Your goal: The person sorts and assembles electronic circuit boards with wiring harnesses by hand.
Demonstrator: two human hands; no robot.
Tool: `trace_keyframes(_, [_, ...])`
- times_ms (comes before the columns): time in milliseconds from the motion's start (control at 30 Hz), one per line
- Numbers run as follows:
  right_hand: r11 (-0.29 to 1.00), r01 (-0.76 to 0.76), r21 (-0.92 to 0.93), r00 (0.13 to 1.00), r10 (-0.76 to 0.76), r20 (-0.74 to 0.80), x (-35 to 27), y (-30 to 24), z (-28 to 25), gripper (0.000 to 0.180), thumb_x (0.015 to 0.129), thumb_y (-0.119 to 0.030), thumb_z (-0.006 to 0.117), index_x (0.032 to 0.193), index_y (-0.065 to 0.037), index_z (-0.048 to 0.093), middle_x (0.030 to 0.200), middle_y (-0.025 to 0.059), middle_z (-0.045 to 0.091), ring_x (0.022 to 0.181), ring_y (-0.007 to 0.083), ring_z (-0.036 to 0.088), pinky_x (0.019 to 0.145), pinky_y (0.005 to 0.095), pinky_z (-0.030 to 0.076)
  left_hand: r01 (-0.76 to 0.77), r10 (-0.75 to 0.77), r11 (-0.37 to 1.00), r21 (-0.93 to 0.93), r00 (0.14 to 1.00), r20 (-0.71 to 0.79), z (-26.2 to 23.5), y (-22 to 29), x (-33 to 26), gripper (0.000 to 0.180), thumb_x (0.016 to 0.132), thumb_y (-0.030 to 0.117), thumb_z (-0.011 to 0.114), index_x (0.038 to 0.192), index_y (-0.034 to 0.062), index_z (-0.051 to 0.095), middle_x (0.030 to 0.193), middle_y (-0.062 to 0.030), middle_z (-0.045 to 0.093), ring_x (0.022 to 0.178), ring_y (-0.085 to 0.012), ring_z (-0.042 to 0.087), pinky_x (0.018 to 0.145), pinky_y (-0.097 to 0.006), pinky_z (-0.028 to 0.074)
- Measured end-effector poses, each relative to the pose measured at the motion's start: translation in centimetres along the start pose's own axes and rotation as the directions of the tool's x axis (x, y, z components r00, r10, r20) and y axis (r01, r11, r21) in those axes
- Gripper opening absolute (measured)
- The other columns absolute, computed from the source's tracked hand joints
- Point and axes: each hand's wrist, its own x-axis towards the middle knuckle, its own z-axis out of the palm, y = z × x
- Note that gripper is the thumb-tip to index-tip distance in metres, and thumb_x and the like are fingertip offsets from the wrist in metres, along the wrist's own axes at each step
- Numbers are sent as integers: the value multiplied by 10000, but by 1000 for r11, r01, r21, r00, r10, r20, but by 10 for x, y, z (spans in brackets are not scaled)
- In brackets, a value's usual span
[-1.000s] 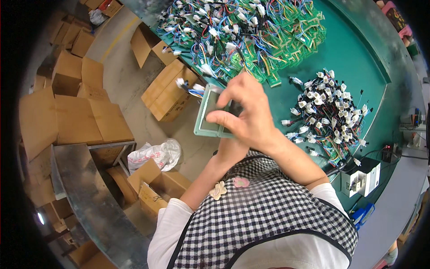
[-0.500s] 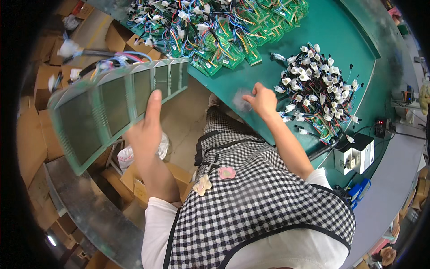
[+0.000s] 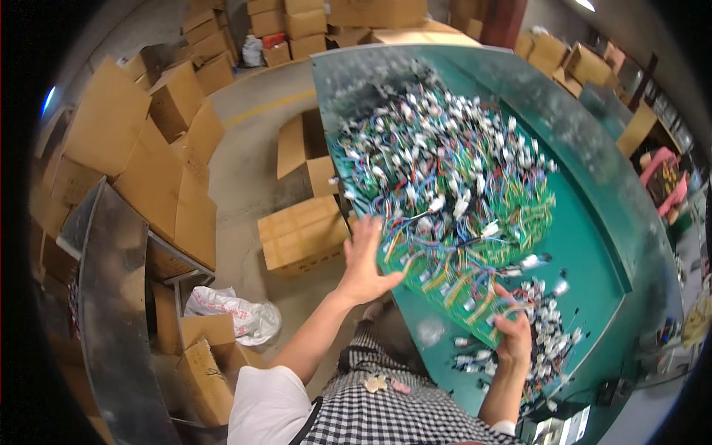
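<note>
A long green circuit board panel point(image 3: 446, 293) with coloured wires and white plugs on its upper face lies at a slant along the table's near left edge. My left hand point(image 3: 365, 267) is at its far left end, fingers spread and the thumb close to the board's edge. At the other end my right hand point(image 3: 513, 334) is closed, thumb and fingers around the board's end and its wires. Just beyond the panel rises a big heap of wired circuit boards point(image 3: 452, 163). A smaller pile of white-plugged cables point(image 3: 549, 326) sits beside my right hand, partly hidden by it.
The green table point(image 3: 586, 259) has a raised rim on its far right. A clear crumpled plastic piece point(image 3: 429, 332) lies near its front edge. Cardboard boxes point(image 3: 304, 233) and a white sack point(image 3: 233, 313) stand on the floor at left. A white device point(image 3: 556, 426) is at the lower right.
The view has swung up and left. The panel, earlier raised in my left hand with dark screens showing, now lies wire side up by the heap. My right hand has closed on its near end.
</note>
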Motion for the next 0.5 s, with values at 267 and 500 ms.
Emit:
trace_keyframes(267, [824,-213,-524,941,30,-337,28,28,-65,322,685,38,580,1002,41,524,890,100,604,738,194,596,693,346,493,522,-127,141,-841,852,507,13,-46,-28,378,758,56,619,1114,13,500,1032,-83,572,934,-181,558,830,-329,450])
trace_keyframes(500, [-8,-143,-990,850,-513,-118,55,63,-77,233,625,2,627,843,39,555,730,230,578,635,325,571,602,329,446,455,-354,190,-870,858,372,54,-23,-60,358,722,-55,601,1069,-21,517,971,-81,591,870,-172,573,792,-330,465])
